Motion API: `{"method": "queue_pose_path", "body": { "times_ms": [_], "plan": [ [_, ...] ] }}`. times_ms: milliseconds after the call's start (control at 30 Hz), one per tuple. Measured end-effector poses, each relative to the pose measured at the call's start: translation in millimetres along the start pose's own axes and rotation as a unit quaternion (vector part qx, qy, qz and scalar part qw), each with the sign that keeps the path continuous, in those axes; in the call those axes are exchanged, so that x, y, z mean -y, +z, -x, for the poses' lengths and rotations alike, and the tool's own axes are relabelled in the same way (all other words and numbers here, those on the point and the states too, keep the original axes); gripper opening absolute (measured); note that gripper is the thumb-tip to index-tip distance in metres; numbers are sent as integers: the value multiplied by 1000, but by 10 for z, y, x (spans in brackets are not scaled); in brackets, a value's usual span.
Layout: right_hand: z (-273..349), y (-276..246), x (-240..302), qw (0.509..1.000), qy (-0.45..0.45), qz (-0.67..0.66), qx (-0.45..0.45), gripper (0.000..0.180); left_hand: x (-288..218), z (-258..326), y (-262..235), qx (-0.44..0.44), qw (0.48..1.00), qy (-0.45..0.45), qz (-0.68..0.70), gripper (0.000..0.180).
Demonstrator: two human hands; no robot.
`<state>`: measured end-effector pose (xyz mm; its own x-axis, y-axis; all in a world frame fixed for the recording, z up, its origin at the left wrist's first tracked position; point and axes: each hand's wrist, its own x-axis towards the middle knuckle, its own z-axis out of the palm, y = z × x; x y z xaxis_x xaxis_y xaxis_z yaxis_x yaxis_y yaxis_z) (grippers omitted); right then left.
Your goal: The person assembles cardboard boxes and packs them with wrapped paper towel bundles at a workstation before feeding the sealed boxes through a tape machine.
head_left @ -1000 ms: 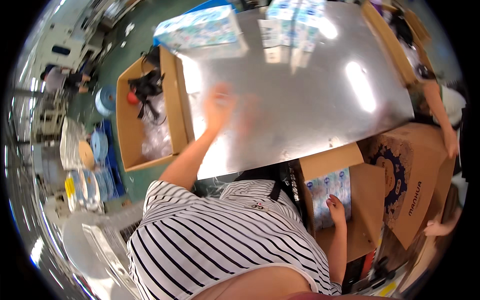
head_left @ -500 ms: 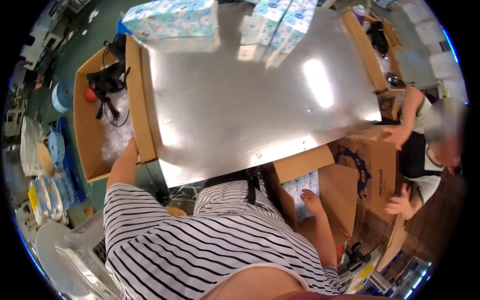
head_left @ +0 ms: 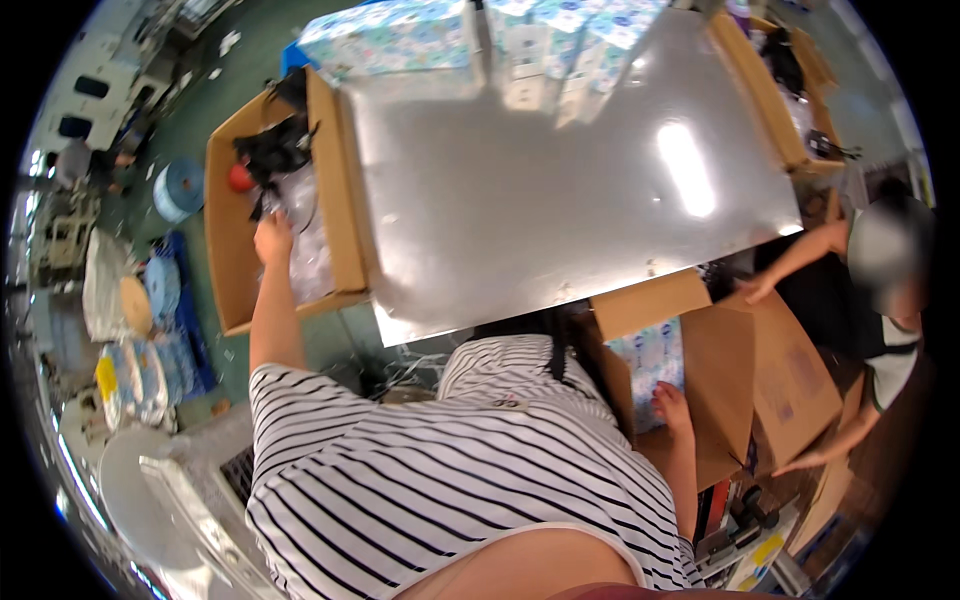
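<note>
At centre left, the left hand (head_left: 272,238) reaches into a cardboard box (head_left: 228,262) among clear plastic bags (head_left: 305,240), grip unclear; the right hand (head_left: 668,402), fingers loose, rests on a patterned pack (head_left: 652,362) at lower right.

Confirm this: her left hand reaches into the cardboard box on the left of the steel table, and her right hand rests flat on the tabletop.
Not quite. The head view shows the right hand down at the blue-patterned pack in the open carton, not on the table. The left hand does reach into the box.
</note>
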<state>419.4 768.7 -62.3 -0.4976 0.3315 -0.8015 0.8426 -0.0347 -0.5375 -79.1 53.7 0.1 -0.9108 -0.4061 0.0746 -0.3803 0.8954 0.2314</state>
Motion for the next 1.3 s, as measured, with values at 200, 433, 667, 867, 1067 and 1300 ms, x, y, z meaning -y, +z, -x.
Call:
{"method": "queue_pose_path", "body": {
  "times_ms": [200, 433, 667, 867, 1067, 1300],
  "plan": [
    [150, 29, 316, 977, -125, -142, -101, 48, -1410, 484, -941, 109, 776, -13, 621, 29],
    [1024, 774, 2289, 906, -361, -220, -31, 54, -3833, 2888, -529, 449, 630, 484, 410, 24],
    [829, 214, 1038, 898, -137, -307, -284, 33, -4702, 4579, 97, 579, 457, 654, 167, 42],
    [645, -7, 0, 826, 12, 262, -499, 37, -4359, 4976, 1234, 660, 336, 671, 26, 69],
    [453, 191, 143, 879, -1, 319, -355, 47, -4412, 4561, 859, 595, 154, 784, -87, 52],
    [-53, 362, 2671, 909, -311, 40, -275, 27, -5833, 1623, 518, 111, 700, 589, 388, 41]
  ]
}}
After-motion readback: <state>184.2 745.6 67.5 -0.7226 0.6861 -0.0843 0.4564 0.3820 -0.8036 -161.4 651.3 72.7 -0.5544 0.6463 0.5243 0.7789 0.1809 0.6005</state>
